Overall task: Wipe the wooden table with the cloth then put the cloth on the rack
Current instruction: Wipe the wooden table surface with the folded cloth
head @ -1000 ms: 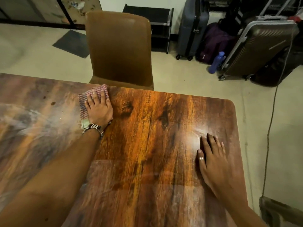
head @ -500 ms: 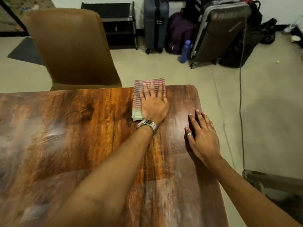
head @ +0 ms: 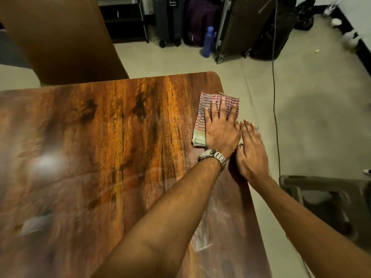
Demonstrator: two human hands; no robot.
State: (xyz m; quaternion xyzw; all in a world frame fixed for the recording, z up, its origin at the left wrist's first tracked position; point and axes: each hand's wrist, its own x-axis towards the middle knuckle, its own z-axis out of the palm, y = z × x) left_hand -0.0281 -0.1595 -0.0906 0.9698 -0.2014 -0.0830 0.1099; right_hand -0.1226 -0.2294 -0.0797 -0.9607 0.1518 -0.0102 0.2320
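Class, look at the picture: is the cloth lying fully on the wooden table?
No: the cloth overhangs the table edge under the left hand.

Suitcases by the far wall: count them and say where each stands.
2, perhaps more hidden. A dark upright suitcase stands beside the black rack; a larger olive suitcase leans right of the blue bottle. Dark bags sit between and beyond.

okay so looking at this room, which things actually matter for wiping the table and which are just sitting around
Part of the job:
striped cloth, flat under the left hand
wooden table
right hand, at the table's right edge
black rack, probably where the cloth goes

Just lying about:
brown chair
suitcases
blue bottle
cable on the floor
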